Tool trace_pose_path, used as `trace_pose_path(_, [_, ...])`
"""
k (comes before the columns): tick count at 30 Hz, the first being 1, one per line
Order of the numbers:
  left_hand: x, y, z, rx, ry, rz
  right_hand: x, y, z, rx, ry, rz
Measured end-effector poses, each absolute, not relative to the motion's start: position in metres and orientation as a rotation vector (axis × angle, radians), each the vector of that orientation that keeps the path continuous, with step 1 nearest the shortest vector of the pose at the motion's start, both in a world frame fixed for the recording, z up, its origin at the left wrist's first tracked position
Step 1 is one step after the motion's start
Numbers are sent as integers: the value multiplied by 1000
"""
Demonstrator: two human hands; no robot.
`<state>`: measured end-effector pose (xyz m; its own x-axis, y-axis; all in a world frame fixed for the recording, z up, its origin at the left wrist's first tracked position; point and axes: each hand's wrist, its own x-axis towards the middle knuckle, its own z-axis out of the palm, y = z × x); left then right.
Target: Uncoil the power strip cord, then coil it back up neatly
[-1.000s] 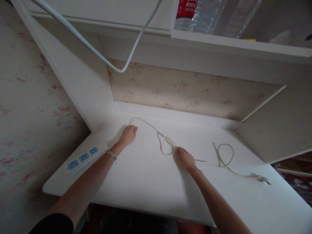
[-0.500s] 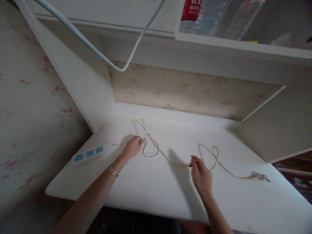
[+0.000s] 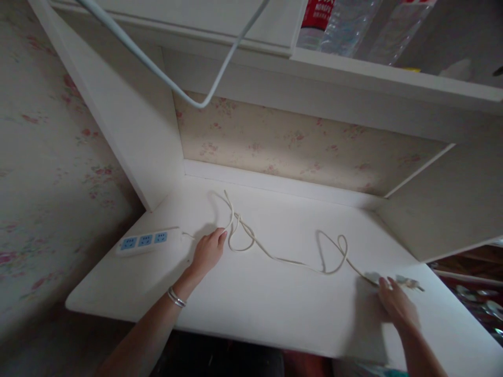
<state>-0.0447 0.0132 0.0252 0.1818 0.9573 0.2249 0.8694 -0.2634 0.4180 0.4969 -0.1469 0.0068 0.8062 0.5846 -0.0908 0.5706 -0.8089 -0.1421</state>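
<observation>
A cream power cord [image 3: 291,260] lies in loose loops across the white desk [image 3: 251,309]. It runs from a white power strip with blue sockets [image 3: 147,242] at the left to a plug [image 3: 408,283] at the right. My left hand [image 3: 207,253], with a bracelet on its wrist, rests on the desk with its fingertips pinching the cord by the left loop. My right hand [image 3: 396,303] is at the right end of the cord, its fingers closed on the cord just behind the plug.
A floral wall [image 3: 47,173] stands at the left and behind the desk. An overhead shelf [image 3: 393,78] carries plastic bottles [image 3: 338,23]. A thick white cable [image 3: 173,84] hangs across the top. A side panel [image 3: 444,209] closes the right.
My right hand slid right along the cord from the middle loops to the plug end. My left hand drew the cord's left part nearer, forming a loop.
</observation>
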Motion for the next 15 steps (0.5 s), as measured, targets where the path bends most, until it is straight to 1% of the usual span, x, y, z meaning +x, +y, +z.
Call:
trace_pose_path(3, [-42,3,23,2176,1721,740,487,-129,13,-2866,-815,289])
trace_pose_path(10, [-43,-5,12,1965,1576,978,485,-125,13,-2875,-689,252])
trace_pose_path(13, [-43,-3,10,1912,1543,1057,481,-139,17,-2777,-486,188])
trace_pose_path(15, [-44,-1,9,1892,1509,1069,472,-150,22,-2550,-395,200])
